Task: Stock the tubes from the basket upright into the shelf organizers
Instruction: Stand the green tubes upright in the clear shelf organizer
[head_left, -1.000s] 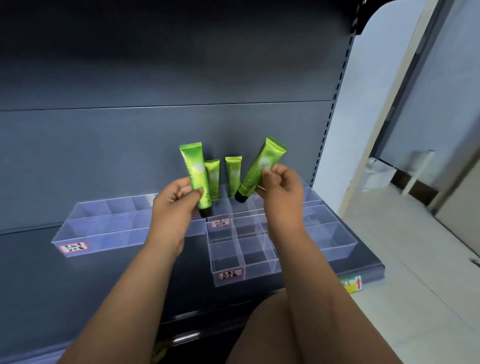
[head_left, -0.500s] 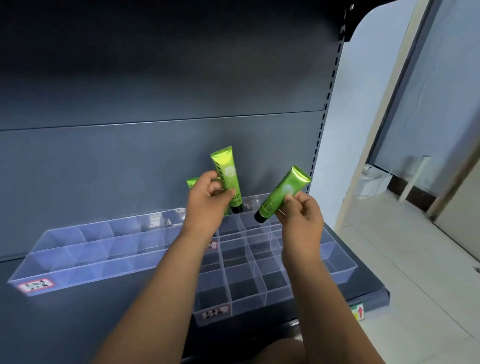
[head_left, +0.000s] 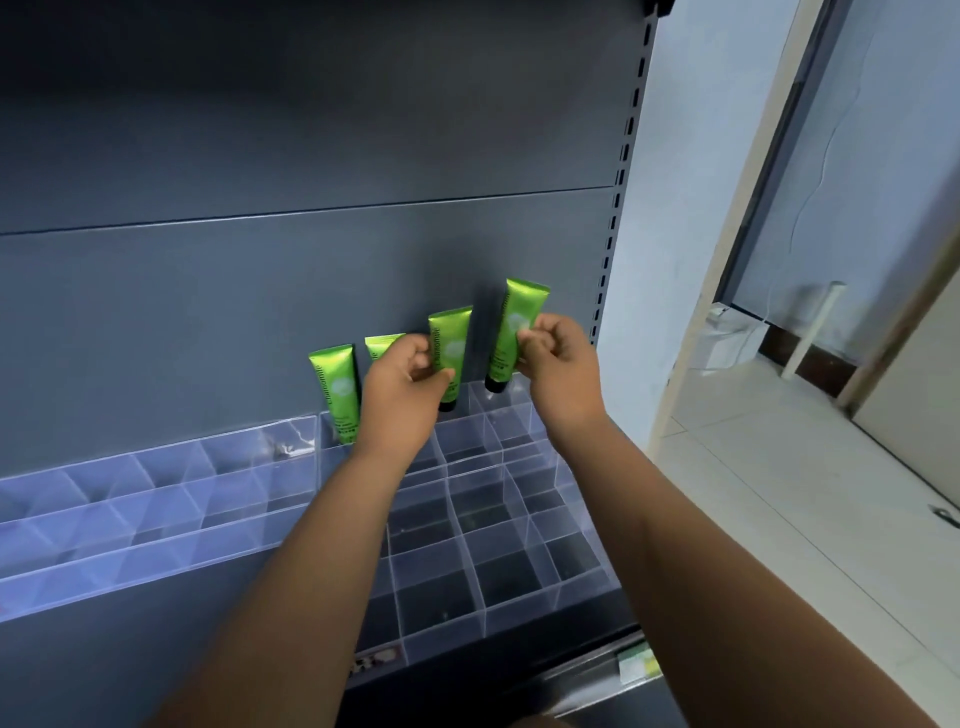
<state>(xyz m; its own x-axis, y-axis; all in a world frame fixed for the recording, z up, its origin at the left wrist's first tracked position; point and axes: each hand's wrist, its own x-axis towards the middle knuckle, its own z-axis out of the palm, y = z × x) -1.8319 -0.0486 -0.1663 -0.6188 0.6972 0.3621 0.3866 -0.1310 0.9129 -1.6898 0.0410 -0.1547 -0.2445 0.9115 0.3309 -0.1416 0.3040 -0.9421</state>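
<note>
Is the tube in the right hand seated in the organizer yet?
Out: right hand pinches the tube, cap down, above the organizer.

bare left hand and right hand on bare forearms.

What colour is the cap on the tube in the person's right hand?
The cap is black, on a green tube; head view.

A grey back panel stands beside a pale blue wall and tiled floor.
</note>
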